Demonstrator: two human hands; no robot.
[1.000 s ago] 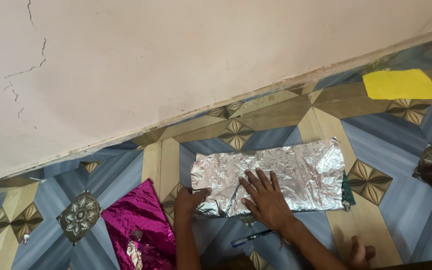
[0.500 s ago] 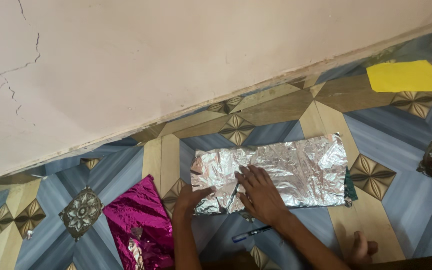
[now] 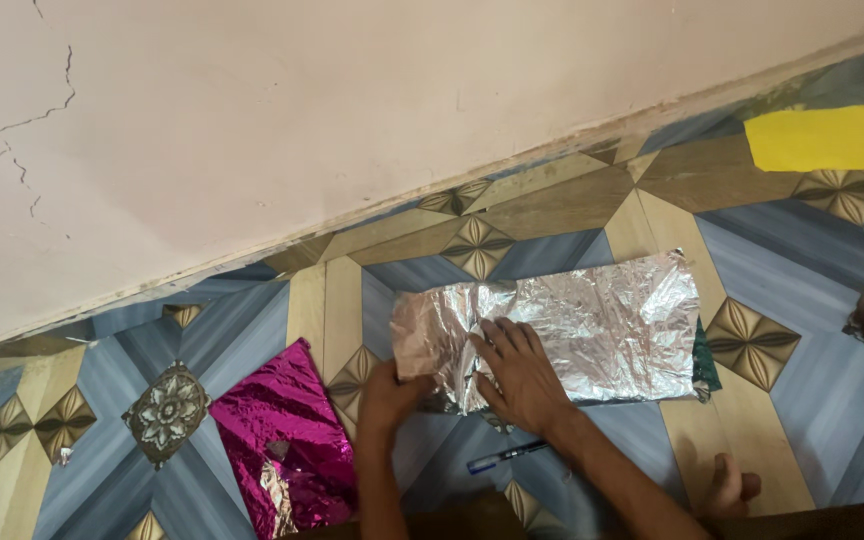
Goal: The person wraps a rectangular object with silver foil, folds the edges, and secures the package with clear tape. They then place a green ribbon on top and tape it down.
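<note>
While silver foil sheet [image 3: 572,335] lies flat on patterned tile floor [image 3: 802,280] near wall [image 3: 352,100], I see left hand [image 3: 389,393] pinching its left edge, that end folded over. Right hand [image 3: 520,372] spread flat, fingers apart, pressing foil down just right of fold. By my read: first fold in hand, most of sheet unfolded. Blue pen [image 3: 507,456] beside right wrist. Magenta foil [image 3: 277,440] left, untouched; yellow paper [image 3: 822,138] well apart.

Single head view, steeply down onto patterned floor [image 3: 572,250], wall [image 3: 352,100] ahead.
</note>
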